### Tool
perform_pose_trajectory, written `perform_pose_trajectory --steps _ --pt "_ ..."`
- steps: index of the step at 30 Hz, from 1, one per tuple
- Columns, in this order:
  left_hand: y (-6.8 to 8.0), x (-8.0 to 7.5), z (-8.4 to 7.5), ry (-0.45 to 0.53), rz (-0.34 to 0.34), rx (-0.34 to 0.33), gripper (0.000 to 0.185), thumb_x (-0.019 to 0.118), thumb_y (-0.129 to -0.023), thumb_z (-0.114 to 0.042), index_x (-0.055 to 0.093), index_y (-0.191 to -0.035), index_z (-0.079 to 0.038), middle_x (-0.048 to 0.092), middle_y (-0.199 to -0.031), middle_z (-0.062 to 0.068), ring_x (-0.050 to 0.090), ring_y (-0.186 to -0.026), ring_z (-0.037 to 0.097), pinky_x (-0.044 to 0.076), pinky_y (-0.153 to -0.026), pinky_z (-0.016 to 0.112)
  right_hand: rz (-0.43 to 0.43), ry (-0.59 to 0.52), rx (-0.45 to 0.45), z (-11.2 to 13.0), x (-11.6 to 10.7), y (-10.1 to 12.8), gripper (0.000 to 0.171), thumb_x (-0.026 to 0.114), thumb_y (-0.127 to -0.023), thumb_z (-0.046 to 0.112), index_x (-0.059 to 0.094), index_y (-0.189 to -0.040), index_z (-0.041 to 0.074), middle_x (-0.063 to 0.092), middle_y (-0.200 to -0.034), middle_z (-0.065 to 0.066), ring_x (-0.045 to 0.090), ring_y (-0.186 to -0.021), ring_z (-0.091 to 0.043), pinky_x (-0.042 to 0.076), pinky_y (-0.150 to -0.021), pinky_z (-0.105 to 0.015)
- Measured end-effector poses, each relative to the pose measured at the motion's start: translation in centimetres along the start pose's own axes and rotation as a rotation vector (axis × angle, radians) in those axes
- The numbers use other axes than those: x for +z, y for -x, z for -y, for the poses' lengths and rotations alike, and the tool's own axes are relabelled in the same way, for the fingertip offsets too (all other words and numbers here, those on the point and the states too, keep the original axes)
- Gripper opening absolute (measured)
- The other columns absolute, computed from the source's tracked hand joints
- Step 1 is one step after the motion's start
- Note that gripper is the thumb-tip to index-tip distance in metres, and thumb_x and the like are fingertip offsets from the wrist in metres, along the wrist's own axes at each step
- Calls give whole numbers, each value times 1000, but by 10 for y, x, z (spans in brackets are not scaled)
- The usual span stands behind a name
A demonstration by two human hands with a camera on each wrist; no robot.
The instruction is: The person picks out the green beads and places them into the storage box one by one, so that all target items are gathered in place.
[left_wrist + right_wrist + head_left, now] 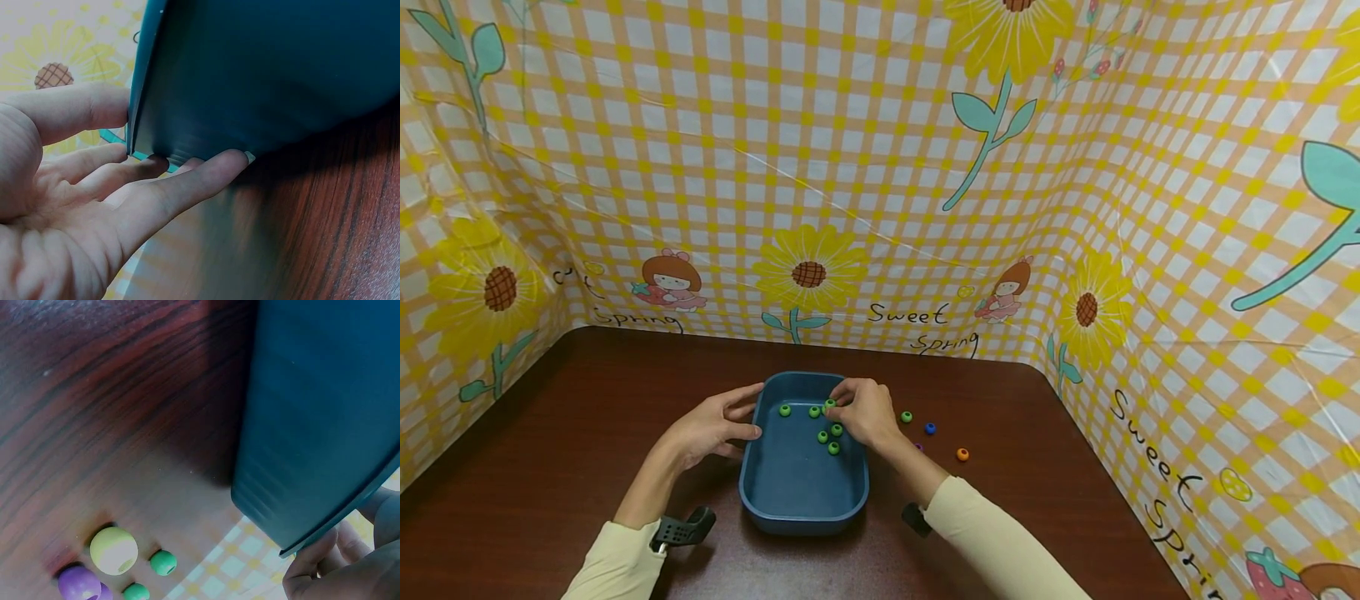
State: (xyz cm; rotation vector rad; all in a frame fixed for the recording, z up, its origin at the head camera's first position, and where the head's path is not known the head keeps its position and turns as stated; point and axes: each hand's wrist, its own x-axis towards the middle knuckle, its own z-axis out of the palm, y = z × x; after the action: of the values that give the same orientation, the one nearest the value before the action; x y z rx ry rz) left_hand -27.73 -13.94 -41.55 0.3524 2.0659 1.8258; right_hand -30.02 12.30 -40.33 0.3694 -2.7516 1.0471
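Head view: one blue tray (pixel 775 492) sits on the dark wooden counter (pixel 550 433), near the middle. Inside it lie five green beads (pixel 834 448), with a sixth green bead (pixel 830 405) pinched at the fingertips of the right hand (pixel 865 412), which hangs over the tray's far right rim. On the counter right of the tray lie one more green bead (pixel 907 417), one blue bead (pixel 930 428), one orange bead (pixel 962 454) and a purple bead (pixel 918 447) half hidden behind the wrist. The left hand (pixel 711 427) rests against the tray's left wall, fingers relaxed and slightly spread, the thumb near the rim.

Left wrist view: the grip is loose, the fingers (pixel 187 184) straight and apart, their tips touching the outer wall of the tray (pixel 262 69) where it meets the counter; the thumb (pixel 75 109) presses the rim edge.

Right wrist view: the tray's outer wall (pixel 312 425) fills the right side. Fingers (pixel 312 569) curl over its rim; what they pinch is hidden here. On the counter at the lower left lie one yellow bead (pixel 114 550), two green beads (pixel 163 562) and one purple bead (pixel 79 583).
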Motion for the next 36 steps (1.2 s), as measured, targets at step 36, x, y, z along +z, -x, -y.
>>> perform_pose_trajectory --steps 36 --pt "1 1 0 -6 -12 -4 78 64 -95 2 21 -161 -2 31 -159 32 51 -132 54 56 -88 62 -5 43 -15 1 5 4 14 83 -84 16 79 -96 10 77 -89 -6 70 -81 -19 53 -63 -29"
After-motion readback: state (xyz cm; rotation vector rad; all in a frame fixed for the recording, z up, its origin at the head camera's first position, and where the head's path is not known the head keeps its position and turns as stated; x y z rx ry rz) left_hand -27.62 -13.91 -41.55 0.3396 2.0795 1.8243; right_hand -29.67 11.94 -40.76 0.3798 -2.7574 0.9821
